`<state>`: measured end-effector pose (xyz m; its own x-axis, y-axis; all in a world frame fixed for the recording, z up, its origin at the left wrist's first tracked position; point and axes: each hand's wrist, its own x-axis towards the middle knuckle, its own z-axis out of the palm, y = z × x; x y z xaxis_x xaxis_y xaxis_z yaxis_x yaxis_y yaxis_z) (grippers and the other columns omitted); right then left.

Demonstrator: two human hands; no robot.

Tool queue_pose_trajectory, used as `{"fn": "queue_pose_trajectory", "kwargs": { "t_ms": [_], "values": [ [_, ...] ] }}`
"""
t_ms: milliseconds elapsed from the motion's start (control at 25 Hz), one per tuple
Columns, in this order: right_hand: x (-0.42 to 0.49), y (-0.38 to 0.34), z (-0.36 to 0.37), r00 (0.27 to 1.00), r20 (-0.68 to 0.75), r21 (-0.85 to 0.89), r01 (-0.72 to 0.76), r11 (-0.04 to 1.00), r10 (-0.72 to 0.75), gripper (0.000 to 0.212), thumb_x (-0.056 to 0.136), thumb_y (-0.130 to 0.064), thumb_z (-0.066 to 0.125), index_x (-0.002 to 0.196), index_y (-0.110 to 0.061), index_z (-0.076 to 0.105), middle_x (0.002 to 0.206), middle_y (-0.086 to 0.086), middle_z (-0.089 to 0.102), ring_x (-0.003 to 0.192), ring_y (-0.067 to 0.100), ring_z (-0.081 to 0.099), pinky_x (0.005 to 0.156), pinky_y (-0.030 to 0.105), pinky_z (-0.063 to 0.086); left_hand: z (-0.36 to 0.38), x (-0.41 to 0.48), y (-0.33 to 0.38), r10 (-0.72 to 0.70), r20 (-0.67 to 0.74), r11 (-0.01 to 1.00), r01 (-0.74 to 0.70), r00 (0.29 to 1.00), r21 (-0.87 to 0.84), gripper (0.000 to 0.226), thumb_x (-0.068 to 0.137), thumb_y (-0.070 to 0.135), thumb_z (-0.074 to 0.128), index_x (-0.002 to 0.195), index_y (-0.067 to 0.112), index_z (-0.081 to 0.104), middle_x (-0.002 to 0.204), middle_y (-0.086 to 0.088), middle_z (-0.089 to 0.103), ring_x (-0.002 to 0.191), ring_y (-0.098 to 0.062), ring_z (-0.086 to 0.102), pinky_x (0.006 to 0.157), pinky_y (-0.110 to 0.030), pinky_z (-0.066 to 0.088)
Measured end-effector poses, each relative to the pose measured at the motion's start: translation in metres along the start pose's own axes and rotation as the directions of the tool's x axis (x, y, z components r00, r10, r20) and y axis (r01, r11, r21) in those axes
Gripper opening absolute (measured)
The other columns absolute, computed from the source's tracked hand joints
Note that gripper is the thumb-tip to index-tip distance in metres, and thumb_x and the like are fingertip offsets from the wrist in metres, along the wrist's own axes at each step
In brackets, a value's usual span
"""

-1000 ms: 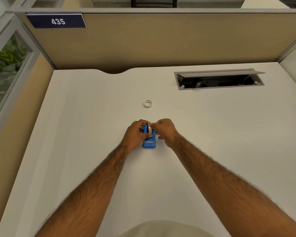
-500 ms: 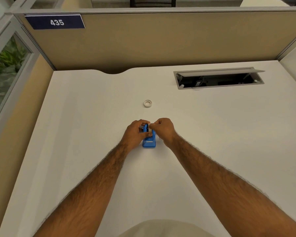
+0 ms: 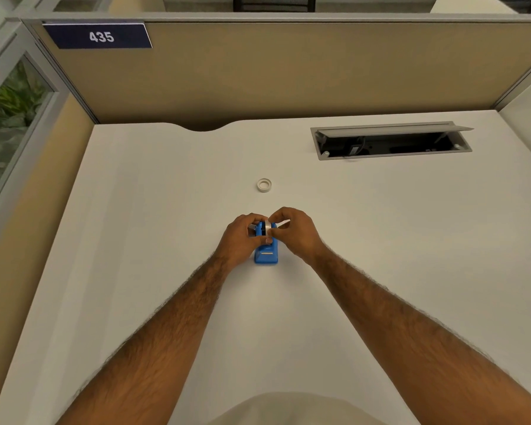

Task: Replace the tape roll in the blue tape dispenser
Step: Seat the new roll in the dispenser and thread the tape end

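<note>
A small blue tape dispenser (image 3: 266, 256) stands on the white desk (image 3: 380, 240) in front of me, its cutter end toward me. My left hand (image 3: 241, 240) grips the dispenser's left side. My right hand (image 3: 292, 230) pinches a tape roll (image 3: 268, 228) that sits edge-up in the top of the dispenser's far end. Fingers hide most of the roll and the dispenser's back. A second white tape roll (image 3: 264, 184) lies flat on the desk beyond the hands.
An open cable hatch (image 3: 391, 142) is set into the desk at the back right. Beige partition walls (image 3: 288, 72) close the desk at the back and sides. A glass panel (image 3: 10, 118) is on the left.
Both hands stay at the dispenser. The right hand's fingers have shifted slightly on the tape roll at the dispenser's top. The loose roll on the desk has not moved.
</note>
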<state>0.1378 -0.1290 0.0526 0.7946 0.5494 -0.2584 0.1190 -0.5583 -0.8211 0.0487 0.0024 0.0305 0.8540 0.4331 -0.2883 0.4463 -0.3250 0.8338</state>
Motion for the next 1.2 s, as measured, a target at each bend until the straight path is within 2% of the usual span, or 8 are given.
{"fn": "queue_pose_trajectory", "kwargs": {
  "t_ms": [120, 200, 400, 640, 800, 1000, 1120, 1200],
  "values": [
    [0.003, 0.0, 0.004, 0.998, -0.023, -0.118, 0.053, 0.992, -0.056, 0.014, 0.081, -0.018, 0.075, 0.089, -0.025, 0.067, 0.102, -0.005, 0.064, 0.087, 0.014, 0.064, 0.069, 0.022, 0.051, 0.0, -0.001, 0.002, -0.009, 0.0, 1.0, 0.009, 1.0, 0.0, 0.045, 0.077, 0.019, 0.081, 0.116, 0.019, 0.062, 0.118, -0.001, 0.064, 0.1, -0.017, 0.063, 0.081, -0.019, 0.047],
    [0.005, -0.001, 0.006, 0.996, -0.04, -0.161, 0.068, 0.985, -0.075, 0.01, 0.082, -0.019, 0.073, 0.085, -0.025, 0.066, 0.1, -0.007, 0.063, 0.086, 0.014, 0.063, 0.071, 0.024, 0.051, 0.0, -0.002, 0.003, -0.012, -0.003, 1.0, 0.012, 1.0, 0.003, 0.047, 0.077, 0.019, 0.081, 0.12, 0.016, 0.061, 0.12, -0.003, 0.064, 0.104, -0.02, 0.063, 0.088, -0.025, 0.048],
    [0.008, -0.004, 0.01, 0.992, -0.092, -0.225, 0.068, 0.972, -0.091, 0.004, 0.088, -0.02, 0.066, 0.084, -0.019, 0.067, 0.097, -0.003, 0.066, 0.085, 0.016, 0.061, 0.075, 0.029, 0.051, 0.0, -0.003, 0.005, -0.015, 0.009, 1.0, 0.014, 1.0, 0.021, 0.049, 0.078, 0.019, 0.08, 0.122, 0.014, 0.06, 0.123, -0.005, 0.064, 0.104, -0.021, 0.063, 0.093, -0.031, 0.049],
    [0.013, -0.006, 0.005, 0.996, -0.062, -0.226, 0.054, 0.973, -0.07, 0.013, 0.094, -0.017, 0.059, 0.095, -0.013, 0.071, 0.101, 0.003, 0.07, 0.088, 0.017, 0.062, 0.077, 0.027, 0.049, -0.001, -0.001, 0.004, -0.028, 0.012, 0.999, 0.028, 1.0, 0.027, 0.049, 0.076, 0.02, 0.082, 0.12, 0.017, 0.061, 0.121, -0.003, 0.064, 0.103, -0.02, 0.062, 0.089, -0.027, 0.047],
    [0.005, -0.001, 0.0, 0.991, 0.025, -0.298, 0.132, 0.945, -0.131, 0.018, 0.09, -0.019, 0.065, 0.107, -0.019, 0.072, 0.113, -0.001, 0.068, 0.092, 0.015, 0.062, 0.082, 0.029, 0.05, 0.0, 0.002, 0.001, -0.015, 0.01, 1.0, 0.014, 1.0, 0.026, 0.045, 0.074, 0.022, 0.083, 0.114, 0.022, 0.062, 0.113, 0.004, 0.063, 0.103, -0.018, 0.062, 0.086, -0.025, 0.045],
    [-0.001, -0.001, 0.008, 0.966, -0.036, -0.403, 0.219, 0.889, -0.254, 0.016, 0.089, -0.014, 0.059, 0.09, -0.016, 0.074, 0.089, 0.003, 0.065, 0.078, 0.022, 0.061, 0.07, 0.037, 0.051, 0.001, 0.005, -0.003, -0.009, 0.007, 1.0, 0.009, 1.0, 0.027, 0.041, 0.074, 0.025, 0.083, 0.109, 0.029, 0.062, 0.109, 0.009, 0.062, 0.097, -0.014, 0.061, 0.084, -0.024, 0.046],
    [0.0, -0.005, 0.011, 0.96, -0.041, -0.474, 0.226, 0.851, -0.277, 0.013, 0.09, -0.013, 0.057, 0.089, -0.012, 0.07, 0.088, 0.004, 0.063, 0.075, 0.023, 0.06, 0.069, 0.037, 0.051, 0.001, 0.005, -0.004, -0.004, 0.003, 0.999, 0.004, 1.0, 0.044, 0.04, 0.074, 0.026, 0.083, 0.106, 0.032, 0.059, 0.107, 0.01, 0.06, 0.094, -0.012, 0.061, 0.077, -0.016, 0.042],
    [0.002, -0.007, 0.013, 0.949, -0.002, -0.563, 0.259, 0.785, -0.315, 0.005, 0.087, -0.011, 0.062, 0.088, -0.012, 0.067, 0.087, 0.005, 0.061, 0.074, 0.023, 0.058, 0.067, 0.036, 0.05, 0.002, 0.006, -0.005, -0.004, -0.002, 0.998, 0.004, 1.0, 0.059, 0.041, 0.075, 0.025, 0.082, 0.108, 0.031, 0.059, 0.108, 0.01, 0.06, 0.092, -0.011, 0.06, 0.075, -0.016, 0.041]
  ]
}}
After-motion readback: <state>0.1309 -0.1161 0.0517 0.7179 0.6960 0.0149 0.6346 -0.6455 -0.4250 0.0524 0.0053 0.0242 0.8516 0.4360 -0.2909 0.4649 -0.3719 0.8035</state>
